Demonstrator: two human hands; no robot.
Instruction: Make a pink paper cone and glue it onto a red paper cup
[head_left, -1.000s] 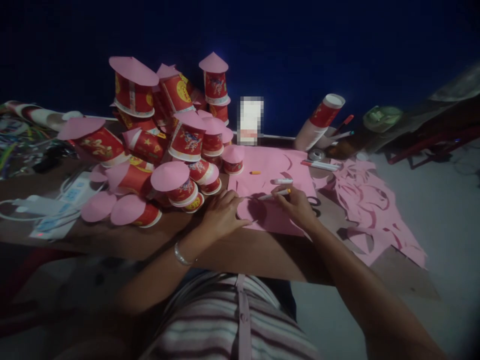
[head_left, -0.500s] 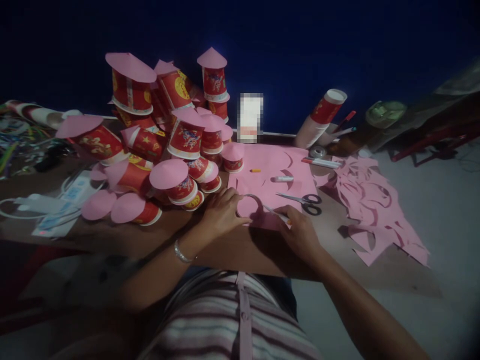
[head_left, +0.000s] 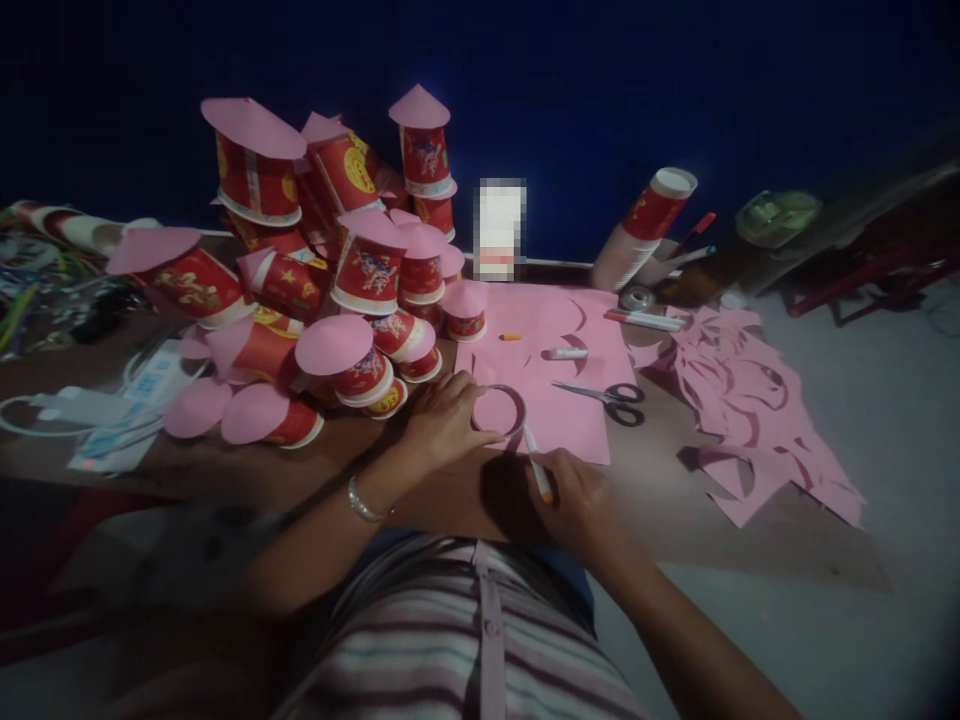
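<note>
On the pink paper (head_left: 582,425) lies a thin round ring (head_left: 523,408), its material unclear, with pink showing through its middle. My left hand (head_left: 441,418) grips the ring's left side, thumb at the near edge and fingers at the far edge. In my right hand (head_left: 576,497) is a white marker (head_left: 537,466) with an orange end, its tip at the ring's right outer edge. Scissors (head_left: 621,403) with dark handles rest partly on the paper, right of the ring. A small orange cap (head_left: 511,337) and a white pen-like stick (head_left: 568,353) lie farther up the sheet.
Red paper cups with pink cone tops (head_left: 345,358) are piled at left, beside a power strip (head_left: 82,405). Pink paper scraps (head_left: 780,430) cover the right side. Stacked cups (head_left: 646,228), a tape roll (head_left: 637,298) and pens (head_left: 646,320) stand or lie at the back right.
My right hand has moved left and toward me, and the marker has swung from slanting rightward to nearly upright in view. My left hand stays at the ring.
</note>
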